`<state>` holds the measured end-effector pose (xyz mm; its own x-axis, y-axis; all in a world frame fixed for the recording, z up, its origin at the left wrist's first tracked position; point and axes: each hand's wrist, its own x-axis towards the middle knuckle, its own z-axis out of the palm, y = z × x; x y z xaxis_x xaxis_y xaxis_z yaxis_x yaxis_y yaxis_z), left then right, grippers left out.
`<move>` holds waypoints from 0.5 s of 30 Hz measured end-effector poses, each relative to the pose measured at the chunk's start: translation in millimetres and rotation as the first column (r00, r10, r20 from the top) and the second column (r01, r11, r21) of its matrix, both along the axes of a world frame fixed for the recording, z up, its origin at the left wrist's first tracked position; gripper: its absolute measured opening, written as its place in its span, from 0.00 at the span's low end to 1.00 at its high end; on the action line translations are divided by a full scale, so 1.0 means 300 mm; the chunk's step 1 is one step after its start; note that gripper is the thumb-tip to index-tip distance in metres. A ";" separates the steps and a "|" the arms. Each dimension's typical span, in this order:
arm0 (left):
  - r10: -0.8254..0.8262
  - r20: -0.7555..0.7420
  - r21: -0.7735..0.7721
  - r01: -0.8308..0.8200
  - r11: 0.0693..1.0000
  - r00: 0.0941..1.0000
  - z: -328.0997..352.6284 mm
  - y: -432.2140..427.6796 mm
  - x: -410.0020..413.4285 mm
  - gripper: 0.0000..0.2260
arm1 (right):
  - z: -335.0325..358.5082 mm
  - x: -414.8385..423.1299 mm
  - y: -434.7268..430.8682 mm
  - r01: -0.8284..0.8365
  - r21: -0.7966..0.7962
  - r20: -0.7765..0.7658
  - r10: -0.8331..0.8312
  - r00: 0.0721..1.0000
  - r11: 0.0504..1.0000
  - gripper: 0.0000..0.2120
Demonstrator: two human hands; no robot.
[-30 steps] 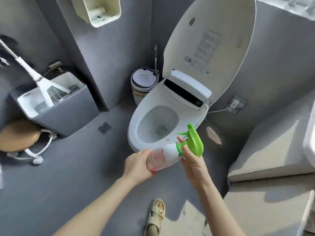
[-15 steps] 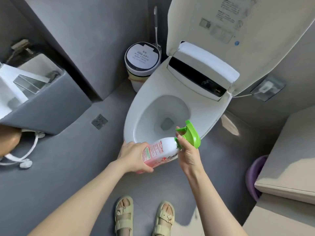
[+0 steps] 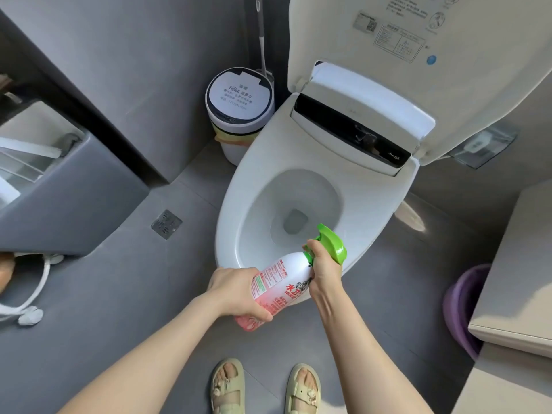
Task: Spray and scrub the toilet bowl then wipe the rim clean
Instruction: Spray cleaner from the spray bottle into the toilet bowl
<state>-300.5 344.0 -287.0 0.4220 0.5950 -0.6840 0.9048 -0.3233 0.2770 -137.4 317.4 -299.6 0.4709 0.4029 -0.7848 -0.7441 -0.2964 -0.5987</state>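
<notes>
Toilet bowl (image 3: 263,210) sat just ahead of both hands, spray bottle (image 3: 280,279) long axis tilted toward it, left hand (image 3: 239,291) clamped round the base, right hand (image 3: 324,271) nearer the bowl, gripping the neck under the green trigger head (image 3: 333,245).

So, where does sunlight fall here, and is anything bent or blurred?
In the head view, a bright sun patch lies on the grey tiled floor right of the white toilet bowl; the same view's wide-angle lens bows the edges of the grey wall; the white spray bottle with green trigger looks sharp.
</notes>
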 end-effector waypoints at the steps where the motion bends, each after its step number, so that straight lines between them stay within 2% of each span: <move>1: 0.008 0.002 -0.001 -0.008 1.000 1.000 -0.001 0.006 -0.004 0.29 | 0.004 -0.005 0.006 -0.014 -0.002 0.001 0.014 1.000 1.000 0.12; 6: -0.025 -0.001 -0.047 0.025 0.999 1.000 0.022 0.026 0.000 0.26 | 0.001 0.003 -0.003 -0.016 0.038 0.020 0.015 1.000 0.999 0.12; 9: -0.054 -0.010 -0.107 0.053 0.993 0.998 0.046 0.005 0.015 0.27 | 0.007 0.018 -0.018 -0.003 0.026 0.032 0.002 0.999 1.000 0.18; 15: 0.016 0.023 -0.212 -0.010 0.977 1.000 0.064 -0.122 0.041 0.24 | 0.027 0.027 -0.042 -0.163 -0.087 0.027 0.166 0.986 0.983 0.20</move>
<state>-288.1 307.5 -267.9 0.4334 0.4434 -0.7846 0.9006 -0.2433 0.3601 -129.3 304.7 -291.7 0.4311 0.4106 -0.8035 -0.6605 -0.4631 -0.5910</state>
